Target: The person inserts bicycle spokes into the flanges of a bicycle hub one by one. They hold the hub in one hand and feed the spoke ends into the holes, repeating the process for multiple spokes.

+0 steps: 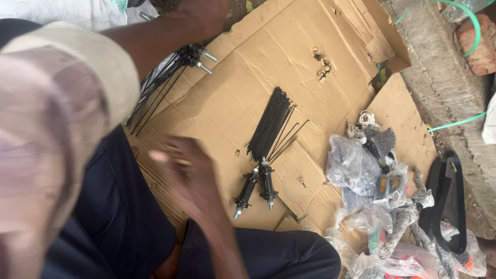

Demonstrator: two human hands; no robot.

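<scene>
The left hand (204, 13), mostly out of view, grips a hub laced with black spokes (194, 54). The blurred right hand (186, 173) is open and empty. Just beyond it, two black hubs (257, 187) touch one spoke bundle (269, 124). Farther off, clear plastic bags (356, 170) hold parts on the cardboard (248, 67).

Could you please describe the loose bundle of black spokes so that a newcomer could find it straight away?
Start at the flattened brown cardboard covering the ground. Near its middle lies the bundle of thin black spokes, just above two black wheel hubs. Unlike the spokes fanning from another hub at the upper left, these lie unattached.
</scene>
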